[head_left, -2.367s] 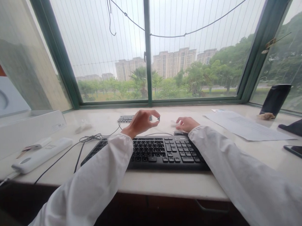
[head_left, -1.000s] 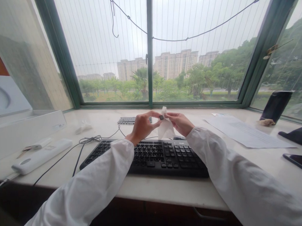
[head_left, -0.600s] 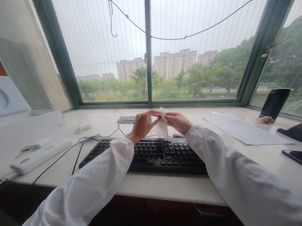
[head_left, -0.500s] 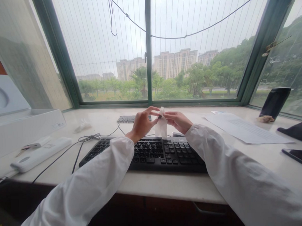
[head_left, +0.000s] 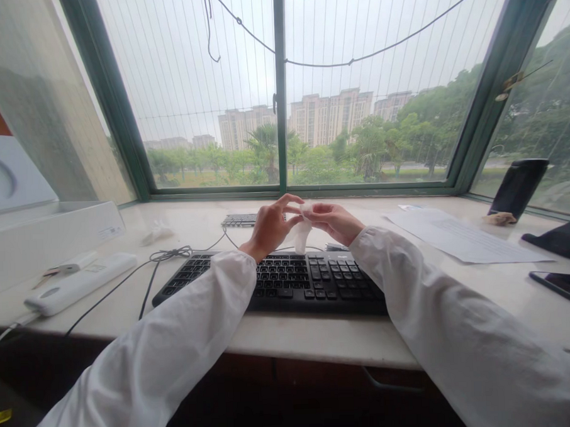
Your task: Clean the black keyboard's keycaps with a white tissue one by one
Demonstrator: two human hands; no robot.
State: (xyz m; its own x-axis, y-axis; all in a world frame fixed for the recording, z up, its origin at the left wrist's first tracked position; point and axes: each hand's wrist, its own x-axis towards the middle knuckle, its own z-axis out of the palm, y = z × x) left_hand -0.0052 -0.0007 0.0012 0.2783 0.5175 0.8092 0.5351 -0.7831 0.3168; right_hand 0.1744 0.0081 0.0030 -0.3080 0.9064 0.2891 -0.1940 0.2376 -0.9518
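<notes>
Over the black keyboard (head_left: 281, 293), my two hands meet at a thin white tissue (head_left: 302, 236). My left hand (head_left: 269, 230) pinches it from the left, with thumb and fingertips closed at its top. From the right, the fingers of my right hand (head_left: 336, 223) are pressed together on the same bunched part. The tissue's loose end hangs down to the keyboard's back edge. Whatever lies inside the bunched tissue is hidden by it and my fingers. Behind my left hand lies a panel of small keys (head_left: 239, 220), partly covered.
A white power strip (head_left: 83, 283) and tangled cable (head_left: 173, 252) lie left, before a white box (head_left: 54, 239). Crumpled white tissue or plastic (head_left: 157, 232) lies behind. At right are paper sheets (head_left: 460, 237), a phone (head_left: 565, 287) and a dark cylinder (head_left: 519, 191).
A small dark piece between my fingertips, visible earlier, is now covered. My right fingers have closed further over the tissue, whose hanging end has narrowed. The view has shifted slightly.
</notes>
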